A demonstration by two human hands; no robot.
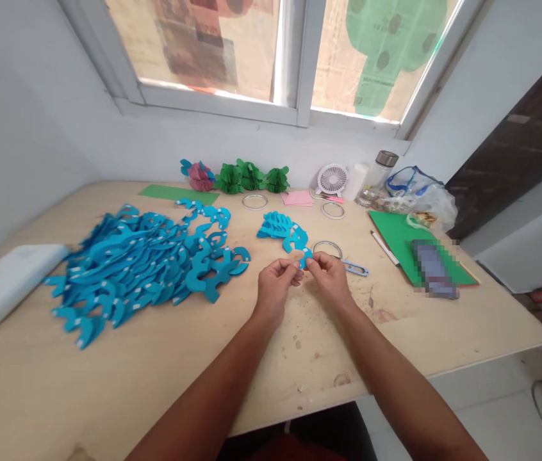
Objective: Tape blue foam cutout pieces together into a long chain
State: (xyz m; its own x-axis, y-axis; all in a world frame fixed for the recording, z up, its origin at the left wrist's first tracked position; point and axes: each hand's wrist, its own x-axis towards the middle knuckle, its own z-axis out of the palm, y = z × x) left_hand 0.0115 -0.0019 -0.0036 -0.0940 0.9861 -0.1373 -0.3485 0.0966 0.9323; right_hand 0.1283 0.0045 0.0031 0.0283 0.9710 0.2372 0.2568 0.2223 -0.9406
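Note:
Near the middle of the table, my left hand (275, 286) and my right hand (331, 279) meet at a small blue paper piece (305, 257), each pinching an edge of it. Just beyond the fingers lies a short chain of blue curved paper pieces (278, 225), apparently running up to the held one. A large heap of similar blue paper pieces (127, 262) with small white patches covers the left of the table. Behind my right hand are a metal ring (319, 244) and a light blue cutter (356, 268).
A white box-like device (11, 282) sits at the left edge. Along the back stand green paper shapes (250, 177), a small fan (332, 178), a bottle (379, 176) and a plastic bag (427, 198). To the right, a phone (433, 267) rests on green sheets (391, 240) beside a pen (385, 248).

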